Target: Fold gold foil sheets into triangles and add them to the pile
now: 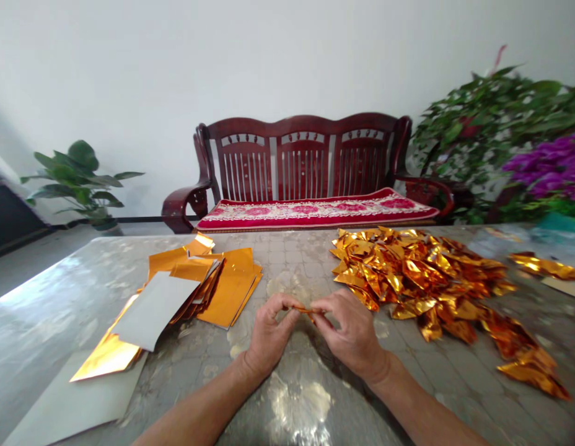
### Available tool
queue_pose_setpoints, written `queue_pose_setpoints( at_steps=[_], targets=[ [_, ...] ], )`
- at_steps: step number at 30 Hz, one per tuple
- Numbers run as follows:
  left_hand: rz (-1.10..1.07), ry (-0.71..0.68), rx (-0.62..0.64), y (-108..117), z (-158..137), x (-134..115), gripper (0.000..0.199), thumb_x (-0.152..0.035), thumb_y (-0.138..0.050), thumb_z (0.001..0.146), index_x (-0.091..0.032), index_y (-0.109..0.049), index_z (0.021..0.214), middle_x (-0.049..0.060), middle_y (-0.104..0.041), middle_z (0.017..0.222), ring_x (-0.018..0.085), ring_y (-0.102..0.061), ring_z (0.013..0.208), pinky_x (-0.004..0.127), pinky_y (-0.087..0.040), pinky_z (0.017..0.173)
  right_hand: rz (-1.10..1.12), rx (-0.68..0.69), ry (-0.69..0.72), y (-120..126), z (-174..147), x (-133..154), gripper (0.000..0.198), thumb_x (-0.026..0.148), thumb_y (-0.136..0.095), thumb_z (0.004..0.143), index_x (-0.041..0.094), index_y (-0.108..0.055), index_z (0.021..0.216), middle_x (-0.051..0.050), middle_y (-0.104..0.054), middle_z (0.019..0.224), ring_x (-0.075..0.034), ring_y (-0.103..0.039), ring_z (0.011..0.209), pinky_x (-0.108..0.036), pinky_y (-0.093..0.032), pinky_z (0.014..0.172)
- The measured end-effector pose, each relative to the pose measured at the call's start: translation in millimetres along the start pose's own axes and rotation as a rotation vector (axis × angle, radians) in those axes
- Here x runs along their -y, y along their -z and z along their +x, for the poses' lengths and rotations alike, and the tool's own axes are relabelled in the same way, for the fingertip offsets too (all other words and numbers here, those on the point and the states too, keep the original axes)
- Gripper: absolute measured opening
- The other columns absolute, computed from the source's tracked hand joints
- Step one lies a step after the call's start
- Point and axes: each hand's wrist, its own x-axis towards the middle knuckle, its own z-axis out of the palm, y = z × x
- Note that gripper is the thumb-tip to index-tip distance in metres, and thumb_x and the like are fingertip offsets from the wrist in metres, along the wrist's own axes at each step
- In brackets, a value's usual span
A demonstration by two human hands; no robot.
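Observation:
Between my two hands, above the middle of the table, is a small narrow piece of folded gold foil paper [305, 310]. My left hand [274, 331] pinches its left end between thumb and fingers. The right end is pinched the same way by my right hand [350, 331]. Most of the piece is covered by my fingertips. To the left lie loose stacks of flat gold foil paper sheets [232, 285], some with the grey-white back [155, 306] facing up. A big heap of folded gold foil pieces [408, 266] spreads out at the right.
The table [250, 384] has a patterned, shiny cover. A pale sheet [78, 396] lies at its near left. Clear plastic [496, 238] and another gold piece [548, 266] are at the far right. Behind stand a wooden bench [301, 161] and potted plants [83, 179].

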Motion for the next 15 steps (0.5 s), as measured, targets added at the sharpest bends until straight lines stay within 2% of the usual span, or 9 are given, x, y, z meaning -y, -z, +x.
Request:
queue_pose_setpoints(
  at_steps=[5,11,15],
  targets=[
    [-0.039,-0.01,0.027,2,0,-5,0.012,-0.025,-0.058,0.089,-0.019,-0.066,0.083,0.002,-0.069,0.082,0.015,-0.063,0.081,0.027,-0.048,0.079,0.028,-0.01,-0.032,0,0,3,0.012,0.012,-0.06,0.084,0.023,-0.062,0.087,-0.001,-0.067,0.076,-0.017,-0.06,0.074,-0.031,-0.046,0.07],
    [-0.026,0.094,0.009,0,3,-9,0.015,-0.027,-0.057,0.086,-0.019,-0.065,0.077,0.0,-0.067,0.074,0.013,-0.061,0.072,0.024,-0.048,0.071,0.266,0.01,-0.397,-9,-1,8,0.02,0.014,-0.062,0.077,0.021,-0.061,0.096,0.001,-0.067,0.076,-0.013,-0.063,0.067,-0.025,-0.05,0.065],
    [-0.006,0.105,0.054,-2,4,-9,0.011,-0.025,-0.06,0.082,-0.019,-0.068,0.078,-0.001,-0.068,0.074,0.013,-0.06,0.072,0.024,-0.047,0.071,0.424,0.059,-0.529,-14,-2,9,0.023,0.016,-0.062,0.076,0.021,-0.058,0.098,0.002,-0.067,0.073,-0.013,-0.063,0.065,-0.024,-0.05,0.062]
  ],
)
